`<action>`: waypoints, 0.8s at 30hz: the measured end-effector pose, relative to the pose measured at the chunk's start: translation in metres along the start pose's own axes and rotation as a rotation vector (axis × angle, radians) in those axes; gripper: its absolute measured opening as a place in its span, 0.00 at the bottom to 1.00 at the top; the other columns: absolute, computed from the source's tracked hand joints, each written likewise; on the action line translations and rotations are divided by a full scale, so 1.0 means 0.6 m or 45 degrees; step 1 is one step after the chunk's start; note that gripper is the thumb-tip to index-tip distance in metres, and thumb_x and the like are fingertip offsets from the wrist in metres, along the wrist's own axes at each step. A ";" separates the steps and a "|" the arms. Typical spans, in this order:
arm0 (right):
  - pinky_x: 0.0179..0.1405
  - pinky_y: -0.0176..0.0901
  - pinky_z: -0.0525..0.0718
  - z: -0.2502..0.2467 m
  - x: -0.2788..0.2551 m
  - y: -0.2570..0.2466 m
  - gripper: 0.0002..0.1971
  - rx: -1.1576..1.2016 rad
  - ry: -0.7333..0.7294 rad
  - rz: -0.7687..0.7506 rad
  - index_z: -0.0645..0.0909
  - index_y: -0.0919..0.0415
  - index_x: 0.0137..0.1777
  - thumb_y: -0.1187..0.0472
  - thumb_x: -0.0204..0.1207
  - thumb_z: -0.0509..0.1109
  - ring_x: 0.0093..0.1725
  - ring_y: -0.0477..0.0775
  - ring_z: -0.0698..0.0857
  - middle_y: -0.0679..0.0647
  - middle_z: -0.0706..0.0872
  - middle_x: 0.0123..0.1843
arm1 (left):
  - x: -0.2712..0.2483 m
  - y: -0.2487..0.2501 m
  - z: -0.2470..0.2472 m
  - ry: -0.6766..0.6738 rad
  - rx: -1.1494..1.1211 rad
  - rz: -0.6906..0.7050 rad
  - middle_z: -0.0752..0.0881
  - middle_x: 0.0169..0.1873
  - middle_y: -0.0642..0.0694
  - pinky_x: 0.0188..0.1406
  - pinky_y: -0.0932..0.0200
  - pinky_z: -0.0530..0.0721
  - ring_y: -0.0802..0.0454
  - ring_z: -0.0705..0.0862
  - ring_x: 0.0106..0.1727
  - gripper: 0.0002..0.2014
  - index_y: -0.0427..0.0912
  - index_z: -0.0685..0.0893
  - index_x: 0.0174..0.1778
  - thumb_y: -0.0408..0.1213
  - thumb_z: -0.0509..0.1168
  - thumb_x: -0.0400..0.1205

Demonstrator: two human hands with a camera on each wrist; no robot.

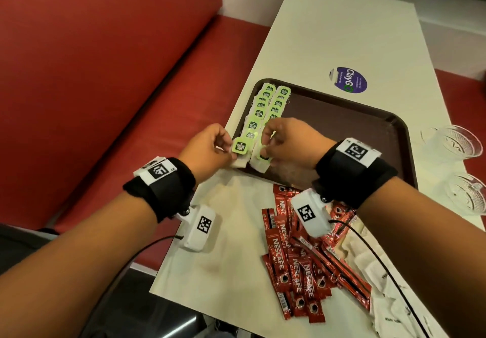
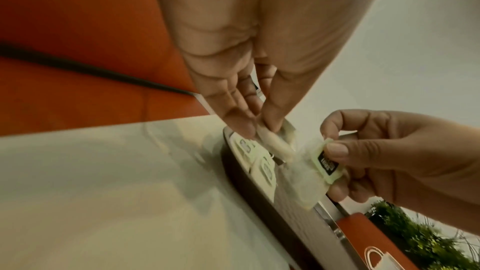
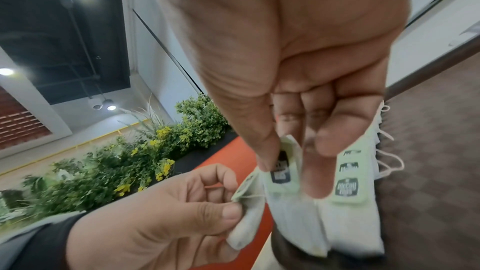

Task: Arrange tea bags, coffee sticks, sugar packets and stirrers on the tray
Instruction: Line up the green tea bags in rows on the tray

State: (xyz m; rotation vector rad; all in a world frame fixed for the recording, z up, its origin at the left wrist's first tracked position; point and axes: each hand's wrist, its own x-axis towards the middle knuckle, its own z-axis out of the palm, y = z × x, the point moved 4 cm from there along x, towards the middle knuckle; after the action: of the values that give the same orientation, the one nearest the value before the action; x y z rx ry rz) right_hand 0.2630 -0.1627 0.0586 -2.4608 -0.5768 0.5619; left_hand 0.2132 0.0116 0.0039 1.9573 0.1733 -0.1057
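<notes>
both hands (image 1: 207, 148) (image 1: 286, 143) pinching green-tagged tea bags (image 1: 240, 150); nescafé classic sticks (image 1: 299, 266) nearby

White table (image 1: 342, 35): tray (image 1: 368, 127), coffee sticks (image 1: 297, 264), glasses (image 1: 452, 141).

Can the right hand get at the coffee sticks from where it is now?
Probably yes, but not right away. The coffee sticks lie loose on the table just under the right wrist, nothing covering them. The right hand is busy, though, pinching a tea bag at the tray's near edge.
</notes>
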 end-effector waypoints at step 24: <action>0.48 0.50 0.87 0.038 0.070 0.085 0.14 -0.069 0.105 0.202 0.81 0.57 0.52 0.59 0.70 0.79 0.43 0.55 0.87 0.52 0.84 0.45 | 0.043 0.014 0.056 0.088 0.696 0.051 0.75 0.48 0.47 0.42 0.60 0.73 0.48 0.79 0.43 0.09 0.43 0.84 0.49 0.36 0.74 0.75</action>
State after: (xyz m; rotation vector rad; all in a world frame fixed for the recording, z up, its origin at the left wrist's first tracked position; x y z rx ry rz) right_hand 0.3004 -0.1711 -0.0001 -2.5832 -0.3708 0.5094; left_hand 0.2405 -0.0206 -0.0052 2.5101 0.1614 -0.0621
